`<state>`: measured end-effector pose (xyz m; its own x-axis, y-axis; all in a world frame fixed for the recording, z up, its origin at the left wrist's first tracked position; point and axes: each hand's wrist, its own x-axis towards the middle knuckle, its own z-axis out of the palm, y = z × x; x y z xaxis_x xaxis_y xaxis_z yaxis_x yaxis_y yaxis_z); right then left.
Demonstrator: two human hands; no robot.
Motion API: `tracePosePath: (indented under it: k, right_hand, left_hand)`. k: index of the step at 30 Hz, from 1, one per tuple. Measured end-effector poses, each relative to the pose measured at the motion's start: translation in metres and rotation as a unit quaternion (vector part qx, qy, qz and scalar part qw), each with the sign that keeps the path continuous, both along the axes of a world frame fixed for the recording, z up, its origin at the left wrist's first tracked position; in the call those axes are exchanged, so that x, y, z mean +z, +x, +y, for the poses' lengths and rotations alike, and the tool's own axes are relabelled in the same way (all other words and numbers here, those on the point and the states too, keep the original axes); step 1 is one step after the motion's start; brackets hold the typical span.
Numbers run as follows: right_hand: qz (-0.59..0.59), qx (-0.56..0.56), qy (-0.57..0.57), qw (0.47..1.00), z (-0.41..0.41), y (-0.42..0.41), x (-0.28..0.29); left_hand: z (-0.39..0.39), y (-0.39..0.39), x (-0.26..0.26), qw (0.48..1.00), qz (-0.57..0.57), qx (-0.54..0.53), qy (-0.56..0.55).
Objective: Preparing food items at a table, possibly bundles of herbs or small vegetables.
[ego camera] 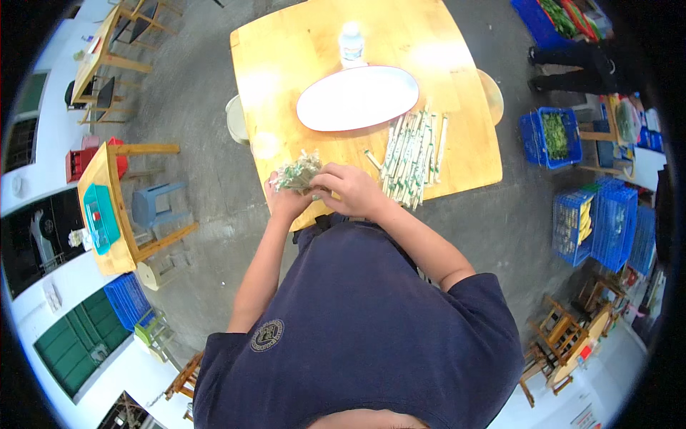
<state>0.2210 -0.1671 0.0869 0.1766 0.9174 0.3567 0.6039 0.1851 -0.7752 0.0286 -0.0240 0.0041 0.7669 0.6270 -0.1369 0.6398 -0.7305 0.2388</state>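
My left hand (288, 202) is wrapped around a bundle of paper-wrapped sticks (299, 172), probably chopsticks, whose wrapper ends face up at me. Against the right side of that bundle rest the bent fingers of my right hand (351, 189); whether they pinch a single stick is hidden. A loose pile of similar white-and-green wrapped sticks (410, 155) lies on the wooden table (455, 86), to the right of my right hand. Beyond my hands is a white oval plate (356, 99), very bright under the light. Behind the plate stands a plastic bottle (351, 42).
Stools (236, 119) (490, 96) flank the table. On the right are blue crates (613, 222) and a blue basket of greens (554, 137). A person's dark-clothed legs (576, 69) show at the upper right. A second table (120, 214) with a teal tray (110, 220) stands left.
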Motion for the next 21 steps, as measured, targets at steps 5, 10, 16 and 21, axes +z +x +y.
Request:
tracePosePath:
  k: [5, 10, 16, 21]
  right_hand:
    - [-0.021, 0.026, 0.104, 0.994, 0.001, 0.002, 0.020]
    - [-0.020, 0.047, 0.112, 0.992, 0.003, -0.004, 0.005]
    - [-0.046, 0.002, 0.100, 0.994, 0.006, -0.007, -0.019]
    - [-0.034, -0.028, 0.072, 0.996, 0.011, 0.009, -0.031]
  left_hand:
    - [0.002, 0.003, -0.004, 0.999, 0.027, -0.003, -0.028]
    - [0.003, -0.007, -0.027, 0.999, -0.043, -0.014, 0.021]
    - [0.004, -0.001, -0.027, 1.000, -0.026, -0.003, 0.009]
    - [0.009, 0.000, -0.010, 0.996, -0.032, -0.022, -0.085]
